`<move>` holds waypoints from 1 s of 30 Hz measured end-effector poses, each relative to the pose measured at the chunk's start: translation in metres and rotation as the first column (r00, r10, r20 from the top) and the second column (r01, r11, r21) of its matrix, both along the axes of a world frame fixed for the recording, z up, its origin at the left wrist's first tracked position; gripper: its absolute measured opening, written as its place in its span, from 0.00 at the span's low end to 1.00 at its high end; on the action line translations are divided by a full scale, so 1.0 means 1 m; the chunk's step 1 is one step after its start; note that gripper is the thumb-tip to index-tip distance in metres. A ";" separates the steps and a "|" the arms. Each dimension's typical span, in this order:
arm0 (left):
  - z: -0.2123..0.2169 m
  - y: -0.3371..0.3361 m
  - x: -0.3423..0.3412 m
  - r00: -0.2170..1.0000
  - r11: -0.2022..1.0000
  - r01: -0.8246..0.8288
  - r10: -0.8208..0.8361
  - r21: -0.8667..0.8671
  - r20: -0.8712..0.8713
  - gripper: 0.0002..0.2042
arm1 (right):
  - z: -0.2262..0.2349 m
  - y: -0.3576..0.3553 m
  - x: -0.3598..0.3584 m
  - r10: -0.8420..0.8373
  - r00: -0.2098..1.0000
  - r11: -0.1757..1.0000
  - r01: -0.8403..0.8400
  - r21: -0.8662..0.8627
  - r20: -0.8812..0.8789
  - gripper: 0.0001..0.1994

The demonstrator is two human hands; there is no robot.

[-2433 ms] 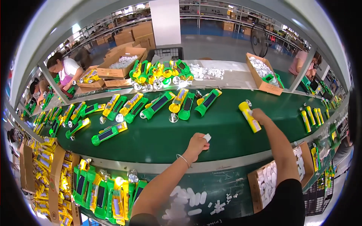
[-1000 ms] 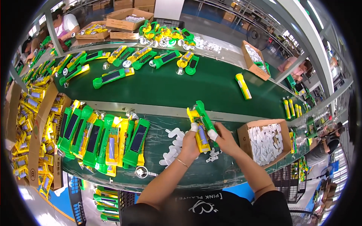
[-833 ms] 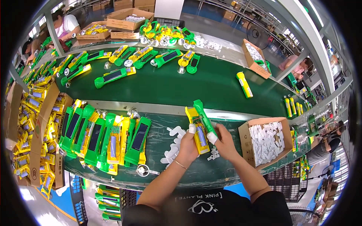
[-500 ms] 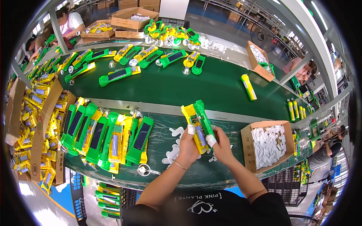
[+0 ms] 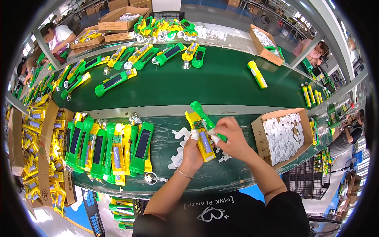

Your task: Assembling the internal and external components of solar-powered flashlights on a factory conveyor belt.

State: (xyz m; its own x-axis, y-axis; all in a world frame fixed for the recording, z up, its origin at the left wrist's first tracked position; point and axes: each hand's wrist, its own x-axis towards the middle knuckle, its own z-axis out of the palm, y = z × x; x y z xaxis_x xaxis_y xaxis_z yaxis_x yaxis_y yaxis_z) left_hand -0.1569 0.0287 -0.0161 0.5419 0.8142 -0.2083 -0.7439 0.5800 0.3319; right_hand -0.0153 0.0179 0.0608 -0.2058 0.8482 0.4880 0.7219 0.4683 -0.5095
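Note:
My left hand [image 5: 192, 155] is closed round the yellow half-shell [image 5: 206, 152] of a flashlight, which carries a purple battery and a small circuit board. The matching green half-shell [image 5: 200, 112] stands tilted along its right side, swung partly open. My right hand [image 5: 233, 139] is closed at the lower end of the green half, its fingers curled and partly hiding it. White covers wrap some of my fingertips. Loose white plastic pieces [image 5: 177, 157] lie on the bench beside my left hand.
Opened green-and-yellow flashlights [image 5: 98, 152] stand in a row at left, beside a carton of yellow halves [image 5: 47, 138]. A carton of white pieces [image 5: 256, 132] sits at right. Beyond, a green conveyor belt [image 5: 169, 93] carries more flashlights. A reflector ring [image 5: 150, 178] lies near the front edge.
My right hand has turned and risen, fingers now curled over the green half's lower end. The green half leans further across the yellow one. The whole view has shifted slightly.

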 end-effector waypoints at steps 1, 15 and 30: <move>-0.002 0.000 0.000 0.999 0.999 -0.004 0.006 0.049 -0.036 0.23 | -0.002 0.001 0.001 0.049 0.997 0.995 -0.044 -0.087 0.056 0.11; 0.005 -0.012 -0.007 0.995 0.997 -0.016 0.023 0.077 -0.097 0.19 | -0.001 0.011 -0.009 0.116 0.974 0.989 -0.094 -0.116 0.193 0.12; 0.006 -0.012 -0.011 0.994 1.000 -0.016 0.016 -0.002 -0.110 0.17 | 0.008 0.017 -0.027 0.154 0.889 0.976 -0.204 0.071 0.431 0.11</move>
